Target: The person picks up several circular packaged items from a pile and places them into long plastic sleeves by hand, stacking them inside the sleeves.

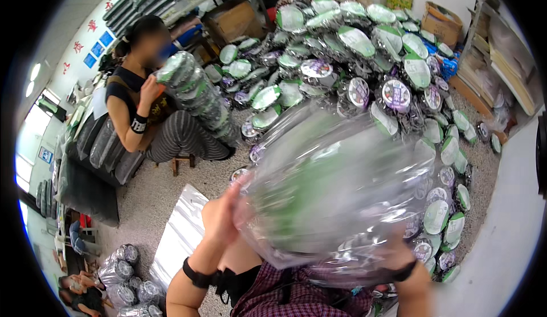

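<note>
A large clear plastic bag (342, 191), blurred by motion, is held up in front of my body. Through the film shows something green and white, too smeared to name. My left hand (224, 214) is closed on the left edge of the bag. Low at its right side is my right hand (396, 251), its fingers blurred and partly behind the film. Beside my left forearm lies a flat stack of glossy white sheets (179, 231), perhaps flattened plastic bags.
A big heap of round wrapped packages (356, 41) with green-white and purple labels covers the floor ahead and rightward. A seated co-worker (137, 83) at the left holds a tall wrapped stack (194, 89). Bagged bundles (122, 271) stand lower left. Shelving (496, 60) lines the right wall.
</note>
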`<act>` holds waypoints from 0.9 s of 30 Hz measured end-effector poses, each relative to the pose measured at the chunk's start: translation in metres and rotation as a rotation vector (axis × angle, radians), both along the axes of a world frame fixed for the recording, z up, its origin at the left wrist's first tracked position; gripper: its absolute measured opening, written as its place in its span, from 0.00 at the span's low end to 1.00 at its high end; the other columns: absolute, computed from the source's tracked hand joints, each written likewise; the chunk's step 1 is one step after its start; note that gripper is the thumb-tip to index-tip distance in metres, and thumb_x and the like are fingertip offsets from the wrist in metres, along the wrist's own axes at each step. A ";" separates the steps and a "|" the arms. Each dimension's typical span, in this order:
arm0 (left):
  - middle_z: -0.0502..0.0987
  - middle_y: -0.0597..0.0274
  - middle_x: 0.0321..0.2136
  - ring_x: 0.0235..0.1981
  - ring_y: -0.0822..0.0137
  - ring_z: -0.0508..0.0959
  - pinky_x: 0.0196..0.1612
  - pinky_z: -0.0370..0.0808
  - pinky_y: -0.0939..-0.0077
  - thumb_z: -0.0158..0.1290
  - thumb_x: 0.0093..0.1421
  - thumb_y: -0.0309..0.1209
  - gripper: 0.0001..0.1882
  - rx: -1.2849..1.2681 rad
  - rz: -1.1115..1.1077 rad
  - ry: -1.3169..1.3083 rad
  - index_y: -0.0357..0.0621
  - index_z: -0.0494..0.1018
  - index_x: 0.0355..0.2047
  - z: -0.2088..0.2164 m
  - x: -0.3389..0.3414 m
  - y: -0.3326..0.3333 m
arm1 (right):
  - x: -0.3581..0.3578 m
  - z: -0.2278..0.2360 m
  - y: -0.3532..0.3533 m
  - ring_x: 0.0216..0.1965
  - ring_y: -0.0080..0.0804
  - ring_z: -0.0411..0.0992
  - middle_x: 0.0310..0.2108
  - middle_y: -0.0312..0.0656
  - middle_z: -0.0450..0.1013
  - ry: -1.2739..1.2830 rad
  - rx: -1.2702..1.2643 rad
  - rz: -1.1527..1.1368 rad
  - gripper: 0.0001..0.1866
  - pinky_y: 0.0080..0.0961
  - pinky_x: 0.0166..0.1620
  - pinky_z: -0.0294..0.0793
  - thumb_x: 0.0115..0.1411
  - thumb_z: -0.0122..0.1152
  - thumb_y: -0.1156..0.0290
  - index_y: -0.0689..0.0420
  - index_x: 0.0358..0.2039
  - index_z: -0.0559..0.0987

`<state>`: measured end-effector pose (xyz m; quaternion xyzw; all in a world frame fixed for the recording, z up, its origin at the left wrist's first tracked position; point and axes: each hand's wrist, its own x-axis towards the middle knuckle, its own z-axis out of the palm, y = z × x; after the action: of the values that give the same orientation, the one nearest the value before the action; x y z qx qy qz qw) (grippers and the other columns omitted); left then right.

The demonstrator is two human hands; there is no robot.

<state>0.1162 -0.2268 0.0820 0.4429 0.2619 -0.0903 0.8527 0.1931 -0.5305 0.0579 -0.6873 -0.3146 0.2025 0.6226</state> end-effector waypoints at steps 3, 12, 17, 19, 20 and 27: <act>0.69 0.66 0.19 0.19 0.73 0.69 0.25 0.67 0.81 0.41 0.65 0.38 0.20 0.634 -0.334 -0.355 0.50 0.64 0.57 -0.009 -0.026 0.036 | -0.034 -0.052 0.085 0.52 0.49 0.64 0.50 0.57 0.63 -0.601 -0.348 0.099 0.29 0.39 0.52 0.67 0.44 0.69 0.58 0.63 0.41 0.70; 0.73 0.46 0.20 0.22 0.55 0.76 0.28 0.73 0.70 0.46 0.63 0.37 0.15 1.139 -0.708 -0.595 0.55 0.74 0.49 -0.048 -0.111 -0.056 | -0.055 -0.180 0.108 0.45 0.45 0.70 0.48 0.50 0.68 0.802 0.446 -0.543 0.26 0.38 0.48 0.72 0.51 0.66 0.67 0.60 0.50 0.69; 0.68 0.70 0.25 0.28 0.79 0.65 0.31 0.66 0.79 0.36 0.69 0.39 0.19 0.228 -0.671 -0.557 0.36 0.70 0.41 -0.021 -0.088 -0.118 | -0.027 -0.191 0.124 0.58 0.51 0.55 0.56 0.56 0.57 -0.371 -0.468 -0.666 0.39 0.41 0.60 0.56 0.36 0.75 0.60 0.62 0.49 0.69; 0.63 0.69 0.22 0.27 0.77 0.62 0.32 0.66 0.76 0.36 0.69 0.41 0.19 0.089 -0.863 -0.706 0.36 0.67 0.35 -0.024 -0.111 -0.139 | -0.011 -0.182 0.132 0.58 0.51 0.55 0.57 0.56 0.56 -0.478 -0.663 -0.536 0.40 0.40 0.60 0.56 0.36 0.75 0.60 0.62 0.49 0.69; 0.63 0.68 0.23 0.27 0.76 0.61 0.33 0.66 0.76 0.36 0.69 0.41 0.19 0.066 -0.971 -0.717 0.35 0.66 0.36 -0.013 -0.119 -0.137 | -0.005 -0.189 0.134 0.59 0.52 0.55 0.58 0.57 0.56 -0.384 -0.695 -0.369 0.43 0.39 0.60 0.56 0.35 0.75 0.57 0.62 0.51 0.68; 0.64 0.70 0.21 0.26 0.78 0.64 0.29 0.65 0.81 0.37 0.69 0.39 0.19 -0.386 -1.097 -0.579 0.42 0.69 0.50 0.008 -0.117 -0.102 | -0.079 -0.226 0.141 0.55 0.45 0.65 0.51 0.53 0.68 -0.147 -1.082 0.188 0.37 0.34 0.56 0.62 0.41 0.69 0.52 0.64 0.47 0.73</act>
<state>-0.0006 -0.3288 0.0899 0.3576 -0.2638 -0.4350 0.7831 0.1136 -0.3891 -0.1676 -0.8903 -0.2684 0.3416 0.1363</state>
